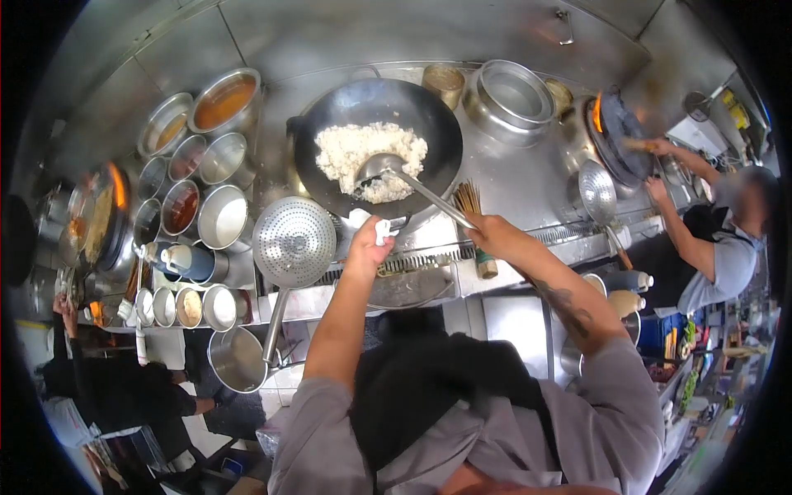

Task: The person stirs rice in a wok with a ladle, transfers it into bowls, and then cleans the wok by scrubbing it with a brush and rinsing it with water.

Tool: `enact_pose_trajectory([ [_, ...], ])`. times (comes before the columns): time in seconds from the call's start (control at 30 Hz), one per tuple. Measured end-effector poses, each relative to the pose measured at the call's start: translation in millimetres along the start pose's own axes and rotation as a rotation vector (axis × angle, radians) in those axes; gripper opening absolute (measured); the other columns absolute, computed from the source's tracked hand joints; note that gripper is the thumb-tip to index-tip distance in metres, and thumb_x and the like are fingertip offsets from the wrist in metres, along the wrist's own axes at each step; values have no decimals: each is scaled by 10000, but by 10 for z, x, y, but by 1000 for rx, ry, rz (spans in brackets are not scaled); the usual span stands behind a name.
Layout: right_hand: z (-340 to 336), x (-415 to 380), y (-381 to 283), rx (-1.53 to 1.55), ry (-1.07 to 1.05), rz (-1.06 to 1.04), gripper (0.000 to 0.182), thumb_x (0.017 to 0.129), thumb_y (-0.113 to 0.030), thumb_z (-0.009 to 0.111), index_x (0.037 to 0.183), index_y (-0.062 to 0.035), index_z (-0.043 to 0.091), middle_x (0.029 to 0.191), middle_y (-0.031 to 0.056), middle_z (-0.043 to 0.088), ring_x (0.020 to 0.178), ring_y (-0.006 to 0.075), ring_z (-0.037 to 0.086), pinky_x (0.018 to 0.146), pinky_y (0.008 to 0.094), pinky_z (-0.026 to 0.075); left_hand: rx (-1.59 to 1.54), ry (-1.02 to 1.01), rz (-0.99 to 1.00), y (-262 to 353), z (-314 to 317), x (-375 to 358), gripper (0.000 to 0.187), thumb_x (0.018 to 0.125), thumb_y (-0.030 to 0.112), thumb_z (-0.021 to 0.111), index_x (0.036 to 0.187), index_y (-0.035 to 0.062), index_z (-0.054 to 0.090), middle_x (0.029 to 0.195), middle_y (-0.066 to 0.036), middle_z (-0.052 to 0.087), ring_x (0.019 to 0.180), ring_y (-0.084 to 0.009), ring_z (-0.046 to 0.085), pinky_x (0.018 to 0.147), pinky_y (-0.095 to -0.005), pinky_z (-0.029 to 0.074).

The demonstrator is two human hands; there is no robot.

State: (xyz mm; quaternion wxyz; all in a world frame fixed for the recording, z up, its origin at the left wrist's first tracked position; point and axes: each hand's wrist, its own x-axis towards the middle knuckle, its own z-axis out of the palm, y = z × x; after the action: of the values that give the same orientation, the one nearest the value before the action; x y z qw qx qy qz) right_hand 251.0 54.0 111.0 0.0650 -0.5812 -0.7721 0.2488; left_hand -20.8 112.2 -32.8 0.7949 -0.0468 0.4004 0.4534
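White rice [363,148] lies in a large dark wok [437,132] on the stove in front of me. My left hand [368,247] is closed round a folded white cloth [360,218] at the wok's near rim, over its handle, which is mostly hidden. In my right hand [499,238] is the handle of a metal ladle [382,167], its bowl resting among the rice. Just below that handle stands a bamboo wok brush [468,200]. A perforated strainer [294,241] lies left of my left hand.
At left are several metal containers with sauces and powders, including a pot of orange liquid [224,101]. A metal pot [510,101] sits behind the wok's right side. Flames rise by the right-hand wok [615,136], where a co-worker [718,247] stands. Another person [124,388] works at far left.
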Motion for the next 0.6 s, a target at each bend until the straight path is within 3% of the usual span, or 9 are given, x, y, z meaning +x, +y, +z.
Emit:
enact_pose_trajectory([
  [0.13,-386,-373,-56,317,88,-128,354,924,-206,522,1246,-59,522,719,193,608,647,313,615,629,396,488,-8,40,-6,-1,-47,94,65,877,163,537,844,116,506,688,-39,544,547,-158,487,404,-248,336],
  [0.2,-417,-378,-104,460,-274,240,332,931,-213,524,1230,-69,533,703,163,603,564,265,590,569,363,479,-8,-45,19,-58,-74,88,64,881,163,541,847,120,509,692,-40,548,552,-157,492,399,-249,333],
  [0.23,-200,-284,-21,310,-172,57,280,944,-210,506,1185,-74,548,643,125,574,468,200,531,487,332,452,-37,-29,44,-127,30,-72,74,895,175,518,850,117,514,693,-39,550,554,-157,495,393,-241,337],
  [0.37,-425,-403,-47,290,-227,73,278,949,-226,501,1168,-63,553,623,121,566,441,157,508,450,323,427,-46,-20,-3,-366,592,-1223,82,923,169,455,882,125,510,695,-6,549,534,-134,478,383,-234,319],
  [0.47,-655,-681,-148,558,-274,127,364,964,-193,482,1318,-111,495,587,-28,397,425,61,353,405,232,328,-57,-151,-14,-268,156,-624,137,934,219,436,922,141,548,787,-20,590,564,-156,505,375,-230,319],
  [0.53,-667,-838,-152,616,-268,116,383,974,-185,472,1349,-108,471,588,-72,341,439,31,282,388,197,260,-37,-199,98,-311,457,-890,132,932,205,428,915,139,541,770,-19,582,564,-156,507,375,-230,313],
  [0.6,-1033,-1066,-175,727,-407,177,361,973,-189,479,1326,-116,497,597,-62,342,461,31,315,408,198,287,-11,96,51,-537,667,-1597,115,922,181,435,896,115,525,743,-23,557,542,-147,466,382,-229,304],
])
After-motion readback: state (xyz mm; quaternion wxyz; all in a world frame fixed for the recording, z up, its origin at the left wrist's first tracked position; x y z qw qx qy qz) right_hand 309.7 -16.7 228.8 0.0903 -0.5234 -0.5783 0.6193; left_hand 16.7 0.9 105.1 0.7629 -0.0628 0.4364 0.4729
